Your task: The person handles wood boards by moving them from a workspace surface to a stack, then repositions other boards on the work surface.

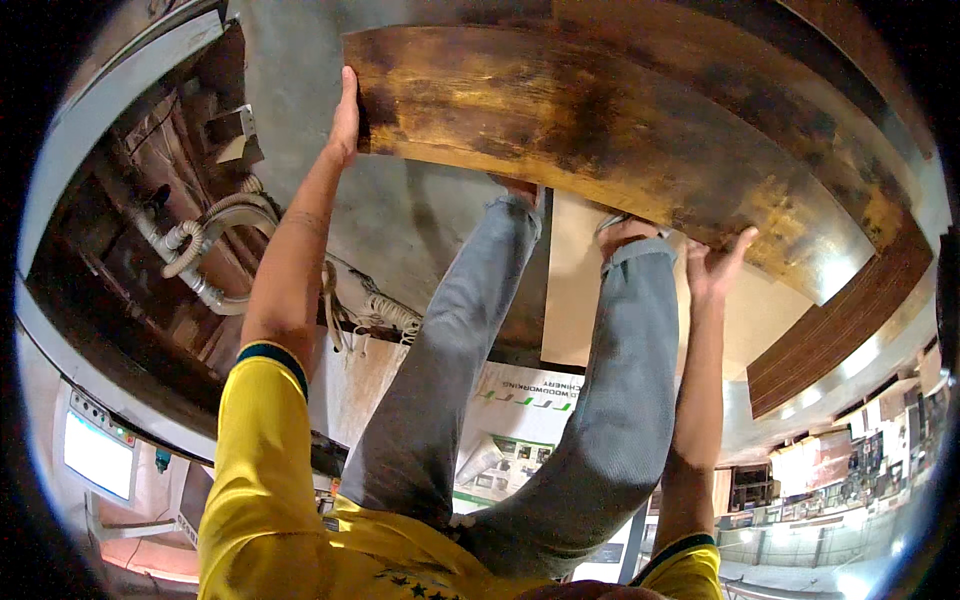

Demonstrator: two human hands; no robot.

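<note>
A long, glossy board [560, 115] with a mottled dark brown and gold face stretches across the upper part of the head view. My left hand [345, 120] grips its left end, and the fingers behind that end are mostly hidden. Toward the right, my right hand [716, 264] holds the board's near edge, its thumb up against the edge and the other fingers partly out of sight below. Just beyond lies another board [720, 50] with similar mottling, partly covered by the first.
A dark striped board [845, 330] sits at the right beside a beige panel [570, 290] near my feet. Ribbed hoses [225, 225] and pipes fill a recess on the left. A lit screen [97, 455] stands lower left; crowded shelving [820, 470] is lower right.
</note>
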